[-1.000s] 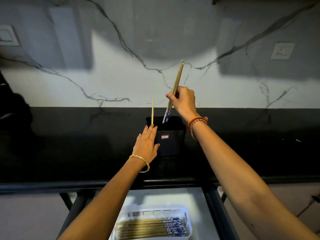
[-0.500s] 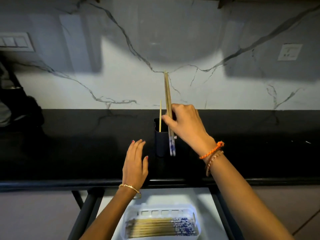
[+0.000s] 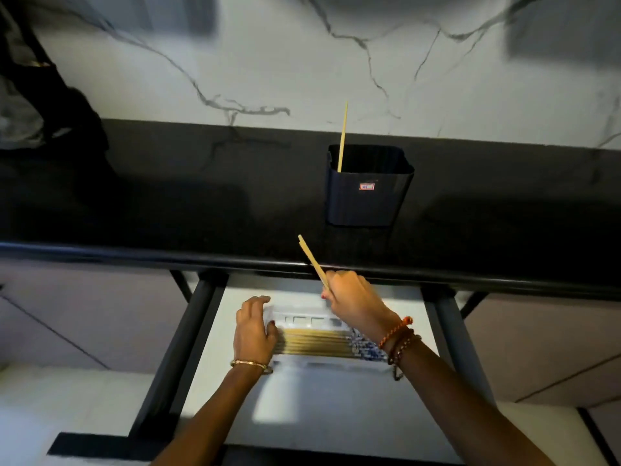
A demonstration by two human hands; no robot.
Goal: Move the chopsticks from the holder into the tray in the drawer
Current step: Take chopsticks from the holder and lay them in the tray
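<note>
A dark holder (image 3: pixel 368 193) stands on the black counter with one thin bamboo stick (image 3: pixel 342 137) leaning in its left corner. Below the counter edge, a white tray (image 3: pixel 302 319) lies in the open drawer, filled with several chopsticks (image 3: pixel 316 343) laid sideways, their blue-patterned ends to the right. My right hand (image 3: pixel 358 306) is over the tray's right part, shut on a pair of chopsticks (image 3: pixel 312 260) that slants up and to the left. My left hand (image 3: pixel 255 327) rests on the tray's left end, fingers curled over its rim.
The drawer (image 3: pixel 235 314) has dark side rails and a pale floor. The black counter's front edge (image 3: pixel 134 255) runs across just above the hands. A dark object (image 3: pixel 50 105) sits at the far left of the counter. A marbled wall stands behind.
My right hand has carried the pair of chopsticks from beside the holder down over the tray. My left hand dropped from the counter onto the tray's left end. The view tilted downward.
</note>
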